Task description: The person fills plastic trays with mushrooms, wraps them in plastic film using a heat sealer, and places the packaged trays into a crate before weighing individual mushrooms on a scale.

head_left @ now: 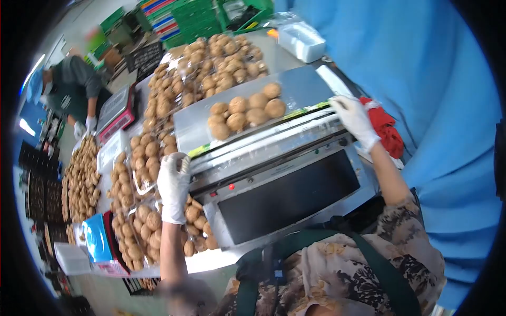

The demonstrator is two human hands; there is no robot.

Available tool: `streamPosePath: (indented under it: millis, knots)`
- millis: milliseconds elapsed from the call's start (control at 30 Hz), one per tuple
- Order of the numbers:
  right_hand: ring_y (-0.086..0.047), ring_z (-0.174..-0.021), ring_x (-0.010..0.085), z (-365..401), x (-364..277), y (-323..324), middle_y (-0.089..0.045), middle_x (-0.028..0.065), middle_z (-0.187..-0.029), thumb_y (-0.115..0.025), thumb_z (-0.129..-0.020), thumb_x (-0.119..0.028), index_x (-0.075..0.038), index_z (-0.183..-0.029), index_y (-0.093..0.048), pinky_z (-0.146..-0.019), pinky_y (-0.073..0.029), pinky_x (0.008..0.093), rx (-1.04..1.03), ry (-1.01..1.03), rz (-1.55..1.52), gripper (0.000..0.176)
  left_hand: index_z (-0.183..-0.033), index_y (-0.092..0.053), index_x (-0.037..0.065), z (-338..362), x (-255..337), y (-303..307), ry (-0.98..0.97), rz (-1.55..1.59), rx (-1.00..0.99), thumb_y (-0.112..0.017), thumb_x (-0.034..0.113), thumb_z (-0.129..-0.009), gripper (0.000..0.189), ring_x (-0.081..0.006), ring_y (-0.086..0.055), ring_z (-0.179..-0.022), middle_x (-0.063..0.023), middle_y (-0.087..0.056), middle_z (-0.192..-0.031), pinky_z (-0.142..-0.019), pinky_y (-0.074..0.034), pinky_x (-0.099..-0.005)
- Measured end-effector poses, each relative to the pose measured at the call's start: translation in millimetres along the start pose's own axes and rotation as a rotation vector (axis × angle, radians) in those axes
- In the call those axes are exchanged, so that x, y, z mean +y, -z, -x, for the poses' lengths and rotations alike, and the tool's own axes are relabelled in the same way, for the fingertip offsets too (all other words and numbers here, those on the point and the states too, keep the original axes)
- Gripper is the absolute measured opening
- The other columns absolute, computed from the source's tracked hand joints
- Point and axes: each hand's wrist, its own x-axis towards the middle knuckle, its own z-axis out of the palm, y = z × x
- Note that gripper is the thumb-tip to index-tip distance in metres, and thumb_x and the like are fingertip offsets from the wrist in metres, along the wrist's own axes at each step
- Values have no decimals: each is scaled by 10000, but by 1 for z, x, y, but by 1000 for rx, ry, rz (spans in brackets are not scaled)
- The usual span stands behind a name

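Several brown mushrooms [247, 111] sit grouped on the flat metal plate of a wrapping machine [311, 87], behind its roller. A strip of clear film with a green and yellow printed edge [303, 111] stretches across in front of them. My left hand [175, 179], in a white glove, is at the left end of the film and roller with its fingers curled; what it holds is too small to make out. At the right end, my gloved right hand [352, 117] pinches the film's printed edge. The machine's dark panel [290, 195] lies between my arms.
Film-wrapped mushroom packs [211, 66] fill the table behind and left. Loose mushrooms [84, 179] lie farther left, near a scale [117, 110] and a blue-topped device [96, 237]. White trays [301, 42] stand at the back. A co-worker [74, 87] bends over the far left. Red cloth [383, 129] lies right.
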Motion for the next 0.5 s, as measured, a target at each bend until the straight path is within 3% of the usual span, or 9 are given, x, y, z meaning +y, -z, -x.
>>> streamPosePath:
  millis: [33,100,133,233,267,333,367,467,500]
  knots:
    - [-614,-861,315,10,3,4,-658,150,-863,-551,-900,-300,-26,-941,-686,-792,-464,397,83,151,197,308,-885,-647,48,12,1,6,-44,-138,23,-642,239,-855,193,-307,-616,-790,-137,-617,-875,-716,-491,-378]
    - [-606,-785,320,23,-8,9,-661,159,-811,-576,-876,-373,-43,-767,-721,-719,-465,436,-57,98,534,377,-841,-672,48,26,2,6,-29,-275,-37,-642,268,-845,222,-340,-617,-800,-164,-621,-863,-708,-490,-403]
    - [-606,-751,319,25,-3,0,-657,156,-756,-588,-857,-418,-45,-693,-715,-689,-466,445,-56,120,580,427,-825,-680,40,28,8,4,-31,-261,-54,-638,306,-843,269,-340,-621,-786,-165,-622,-854,-706,-491,-409]
    - [-630,-726,321,26,-19,-17,-660,154,-720,-600,-819,-491,-66,-666,-714,-682,-483,430,-93,107,627,466,-762,-699,34,24,17,-10,-11,-302,-145,-639,405,-830,382,-328,-628,-772,-170,-631,-816,-697,-491,-399]
    - [-642,-742,310,25,-13,-26,-663,160,-737,-618,-809,-459,-76,-688,-719,-694,-490,413,-103,89,546,415,-749,-703,34,20,18,-16,-29,-309,-167,-644,412,-824,389,-325,-630,-777,-179,-634,-814,-696,-491,-395]
    - [-646,-767,315,24,-11,-39,-661,170,-750,-639,-801,-401,-73,-704,-712,-707,-488,409,-76,56,398,350,-783,-695,21,14,29,-19,114,-203,-313,-651,377,-829,361,-290,-631,-743,-140,-641,-782,-680,-491,-378]
    - [-614,-671,255,24,-13,-40,-647,122,-690,-621,-831,-313,-41,-696,-670,-645,-461,359,-105,14,221,307,-801,-691,15,12,35,-15,185,-152,-390,-654,360,-832,348,-272,-632,-726,-120,-645,-767,-672,-491,-369]
    - [-507,-588,150,30,-32,-4,-572,44,-641,-558,-882,-242,-41,-648,-578,-586,-398,281,-303,-260,-556,309,-810,-670,29,25,44,6,346,678,-276,-650,289,-839,262,-187,-567,-621,-24,-595,-706,-618,-461,-305]
    - [-408,-586,83,40,-41,15,-493,-4,-645,-493,-916,-198,-71,-624,-500,-565,-338,228,-404,-309,-802,318,-825,-656,39,35,33,12,467,957,-302,-629,252,-850,216,-152,-512,-589,8,-544,-681,-597,-430,-277]
